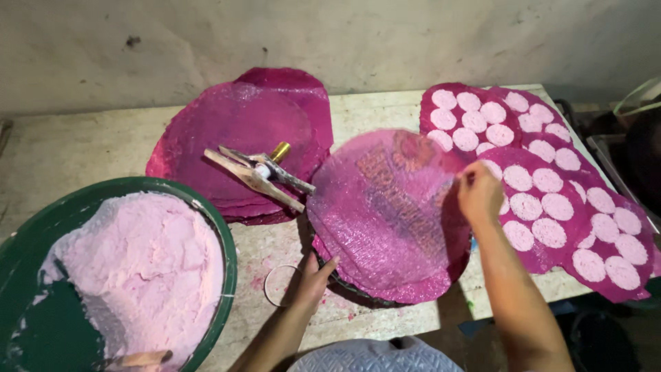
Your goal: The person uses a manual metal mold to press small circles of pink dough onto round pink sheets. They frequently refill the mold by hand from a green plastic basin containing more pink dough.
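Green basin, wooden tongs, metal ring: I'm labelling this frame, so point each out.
Green basin (231,265): head view, on its right rim.
Wooden tongs (248,176): head view, on the near arm.
Metal ring (267,286): head view, on its left edge.

No packages, labels, signs, screens visible.
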